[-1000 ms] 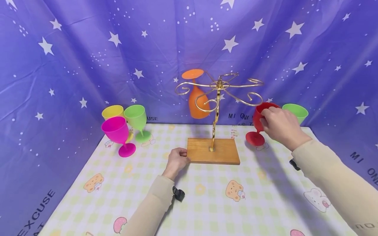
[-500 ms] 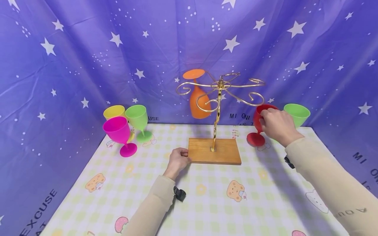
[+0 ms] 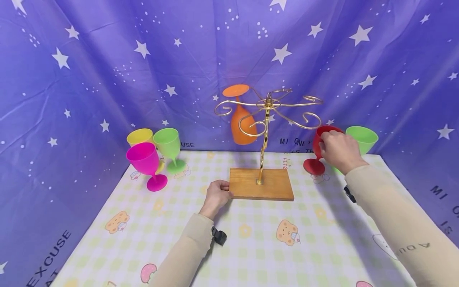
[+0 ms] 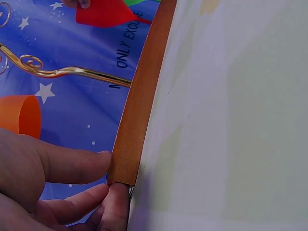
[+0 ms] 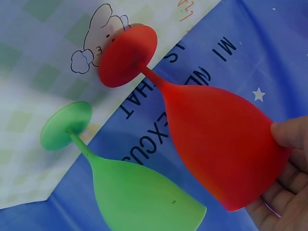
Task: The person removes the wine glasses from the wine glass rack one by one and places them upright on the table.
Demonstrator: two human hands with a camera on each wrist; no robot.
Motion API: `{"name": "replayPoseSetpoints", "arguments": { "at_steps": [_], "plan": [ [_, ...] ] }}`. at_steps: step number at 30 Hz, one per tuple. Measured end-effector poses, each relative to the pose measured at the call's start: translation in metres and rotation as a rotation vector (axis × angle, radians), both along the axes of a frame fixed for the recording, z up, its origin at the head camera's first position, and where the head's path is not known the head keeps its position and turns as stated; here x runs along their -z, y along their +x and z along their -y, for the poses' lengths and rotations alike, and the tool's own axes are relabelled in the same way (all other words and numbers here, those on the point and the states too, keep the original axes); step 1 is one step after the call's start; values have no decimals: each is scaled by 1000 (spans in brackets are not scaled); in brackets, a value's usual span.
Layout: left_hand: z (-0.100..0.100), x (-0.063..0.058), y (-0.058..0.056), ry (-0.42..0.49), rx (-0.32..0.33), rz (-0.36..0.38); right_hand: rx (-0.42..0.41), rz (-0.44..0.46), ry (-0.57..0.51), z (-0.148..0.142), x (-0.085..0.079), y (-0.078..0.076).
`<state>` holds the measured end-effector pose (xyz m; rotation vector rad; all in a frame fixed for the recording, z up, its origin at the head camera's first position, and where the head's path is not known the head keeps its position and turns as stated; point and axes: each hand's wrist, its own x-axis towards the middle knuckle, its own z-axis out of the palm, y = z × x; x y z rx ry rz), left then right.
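My left hand (image 3: 217, 196) holds the left end of the wooden base (image 3: 261, 189) of a gold wine glass rack (image 3: 264, 131). In the left wrist view, the thumb (image 4: 79, 166) presses the base's edge, with fingertips at its corner. My right hand (image 3: 340, 149) grips a red goblet (image 5: 219, 139) by its bowl near the rim. The goblet is roughly upright; whether its foot touches the table I cannot tell. Just beside it stands a green goblet (image 5: 139, 192), partly behind the right hand in the head view. An orange goblet (image 3: 242, 125) hangs upside down from a rack arm.
On the left stand a magenta goblet (image 3: 143, 157), a yellow goblet (image 3: 140, 136) and another green goblet (image 3: 167, 143). The table (image 3: 251, 255) has a checked cloth. Starry blue curtains (image 3: 201, 52) enclose its back and sides. Several curled rack arms reach outward.
The red goblet has shifted slightly right in my right hand, and its foot looks more tilted. My left hand stays on the rack's base. The head view has drifted a little.
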<state>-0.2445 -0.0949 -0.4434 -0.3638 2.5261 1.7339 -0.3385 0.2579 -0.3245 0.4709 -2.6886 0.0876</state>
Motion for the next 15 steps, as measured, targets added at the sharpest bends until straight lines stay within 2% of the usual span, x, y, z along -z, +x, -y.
{"name": "replayPoseSetpoints", "arguments": {
  "at_steps": [8,15],
  "plan": [
    [0,2,-1,-5,-5,-9,39,29,10,0,3,-6],
    [0,2,-1,-8,-10,-13,34,20,-1,-1,4,-6]
  ]
}}
